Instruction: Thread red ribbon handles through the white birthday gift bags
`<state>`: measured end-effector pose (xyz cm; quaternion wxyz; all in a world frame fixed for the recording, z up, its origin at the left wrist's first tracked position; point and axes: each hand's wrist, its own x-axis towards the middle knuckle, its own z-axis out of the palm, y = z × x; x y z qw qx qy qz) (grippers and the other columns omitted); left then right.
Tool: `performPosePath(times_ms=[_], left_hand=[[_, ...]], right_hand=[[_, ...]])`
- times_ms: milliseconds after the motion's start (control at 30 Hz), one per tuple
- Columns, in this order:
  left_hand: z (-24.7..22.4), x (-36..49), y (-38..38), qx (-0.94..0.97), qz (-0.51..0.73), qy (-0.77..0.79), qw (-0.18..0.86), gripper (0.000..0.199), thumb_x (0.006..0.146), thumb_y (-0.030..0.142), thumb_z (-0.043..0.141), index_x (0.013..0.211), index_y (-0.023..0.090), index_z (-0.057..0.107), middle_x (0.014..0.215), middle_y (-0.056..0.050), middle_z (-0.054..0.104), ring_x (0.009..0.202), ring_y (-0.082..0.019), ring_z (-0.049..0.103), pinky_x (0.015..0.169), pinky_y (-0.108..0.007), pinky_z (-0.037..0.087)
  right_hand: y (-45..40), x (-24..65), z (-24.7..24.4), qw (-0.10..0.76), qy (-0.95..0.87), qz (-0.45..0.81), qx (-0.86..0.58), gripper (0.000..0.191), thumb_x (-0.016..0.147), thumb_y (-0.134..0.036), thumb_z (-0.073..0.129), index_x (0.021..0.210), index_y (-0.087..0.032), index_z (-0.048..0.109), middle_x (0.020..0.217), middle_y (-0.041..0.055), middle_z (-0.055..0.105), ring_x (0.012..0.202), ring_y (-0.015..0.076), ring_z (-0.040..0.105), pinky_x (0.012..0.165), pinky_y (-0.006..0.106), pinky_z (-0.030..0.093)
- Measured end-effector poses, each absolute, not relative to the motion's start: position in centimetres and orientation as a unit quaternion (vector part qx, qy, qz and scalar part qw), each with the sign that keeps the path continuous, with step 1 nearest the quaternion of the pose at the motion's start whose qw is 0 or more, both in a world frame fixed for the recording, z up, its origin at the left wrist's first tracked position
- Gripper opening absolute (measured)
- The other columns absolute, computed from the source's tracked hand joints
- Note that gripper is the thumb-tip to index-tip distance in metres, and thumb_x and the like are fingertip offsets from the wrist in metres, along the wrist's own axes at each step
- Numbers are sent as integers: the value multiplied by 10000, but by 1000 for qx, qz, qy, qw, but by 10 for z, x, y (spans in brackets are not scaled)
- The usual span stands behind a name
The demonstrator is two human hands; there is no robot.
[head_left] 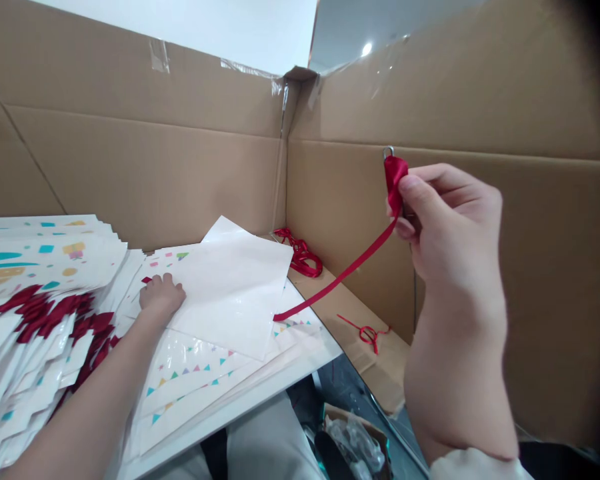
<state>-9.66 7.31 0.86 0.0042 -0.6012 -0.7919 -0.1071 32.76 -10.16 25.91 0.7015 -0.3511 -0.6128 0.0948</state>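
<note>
My right hand (445, 220) is raised in front of the cardboard wall and pinches a dark red ribbon (347, 267). A small metal loop (389, 152) sticks up beyond the pinched, folded part of it. From there the ribbon sags down to the right edge of a blank white sheet (230, 287). My left hand (163, 295) rests on that sheet near its left side, fingers spread and pressing down. Just past those fingers shows a short red ribbon end. Under the sheet lie printed white sheets (185, 373) with coloured triangle garlands.
Cardboard walls (155, 153) enclose the back and right. On the left stands a thick stack of printed sheets (55, 257) with red ribbon bows. A bundle of red ribbon (307, 261) and a loose piece (369, 335) lie at right. Below sits a box of clear plastic (357, 443).
</note>
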Motion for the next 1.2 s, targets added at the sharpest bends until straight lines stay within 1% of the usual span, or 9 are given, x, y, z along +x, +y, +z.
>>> performPosePath(times_ms=[367,533,667,733,800,900,1000,1100,1200], left_hand=[[13,-99,85,-602,-63,-796,-10,646,851,456,469,1403,124,519,1484,-269,438,1286,-522,472,1035,-607,349],[19,-110,93,-597,-45,-801,-16,814,815,521,523,1523,137,403,1588,-251,329,1351,-591,368,1095,-704,226],[29,-72,76,-632,-78,-769,59,753,841,435,512,1508,99,414,1627,-243,270,1446,-525,259,1150,-695,164],[26,-37,60,-704,-92,-704,11,683,907,445,420,1520,143,412,1631,-206,297,1457,-456,297,1163,-688,171],[17,-4,46,-764,-75,-636,-83,639,928,522,405,1484,217,484,1616,-174,355,1436,-461,346,1136,-713,201],[3,22,37,-794,-80,-586,-138,673,906,617,459,1471,256,521,1645,-149,312,1486,-510,238,1140,-701,204],[2,17,44,-796,-80,-582,-145,659,906,589,486,1472,254,525,1657,-136,287,1512,-501,180,1167,-684,171],[15,6,50,-821,-104,-547,-126,504,892,425,534,1338,215,638,1566,-162,441,1467,-456,317,1183,-635,203],[28,8,43,-873,-182,-404,-204,326,895,351,547,1157,277,726,1301,-103,658,1258,-308,568,1105,-435,406]], right_hand=[[-103,337,255,701,-615,97,-346,90,910,-212,669,839,-173,708,677,2,578,500,70,411,432,246,250],[-104,339,251,690,-618,105,-361,114,901,-251,695,814,-179,708,655,-12,559,483,63,385,431,237,245],[-98,337,241,668,-624,113,-389,129,888,-300,712,823,-189,716,654,-15,582,488,68,401,433,220,275],[-92,331,235,651,-635,113,-401,147,883,-325,714,829,-188,720,644,-17,584,491,74,420,438,215,299],[-87,324,229,626,-649,112,-418,177,888,-353,700,839,-185,724,644,-14,595,508,86,455,450,214,332],[-85,312,219,565,-683,126,-445,212,909,-363,661,845,-175,732,687,6,645,576,108,531,505,223,399],[-86,305,207,480,-719,161,-475,224,929,-348,620,866,-173,744,768,23,700,661,127,590,589,240,448],[-84,298,186,399,-737,193,-511,244,946,-343,578,872,-179,744,805,22,721,700,141,608,634,253,452],[-77,288,155,325,-741,227,-542,266,948,-320,548,818,-173,728,780,26,720,677,148,595,616,259,423]])
